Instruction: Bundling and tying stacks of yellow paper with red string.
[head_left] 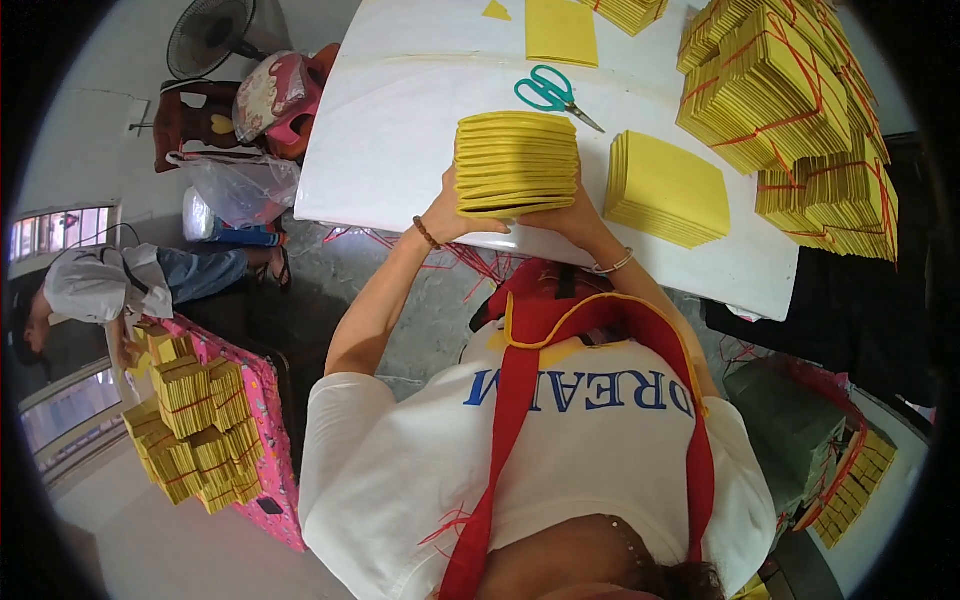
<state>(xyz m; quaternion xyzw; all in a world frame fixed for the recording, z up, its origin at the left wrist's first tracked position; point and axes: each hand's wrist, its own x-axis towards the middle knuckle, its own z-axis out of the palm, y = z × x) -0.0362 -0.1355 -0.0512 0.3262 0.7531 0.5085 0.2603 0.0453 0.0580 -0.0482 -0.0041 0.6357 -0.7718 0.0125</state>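
A thick stack of yellow envelopes (517,160) stands on edge at the near side of the white table, its folded edges facing up. My left hand (450,212) grips its left side, the thumb along the near face. On the right side my right hand (568,212) presses against the same stack; part of its fingers is hidden behind it. Just beyond lie scissors (556,95) with teal handles, the blades pointing right. Right of my hands rests a flatter pile of yellow envelopes (668,188), slightly fanned.
Tied yellow bundles (765,95) with red string are heaped at the table's right. Another yellow pile (561,32) lies at the far side. Left stand a fan (208,38) and a plastic bag (240,188). A person (110,283) is beside more bundles (205,410) on a pink cloth.
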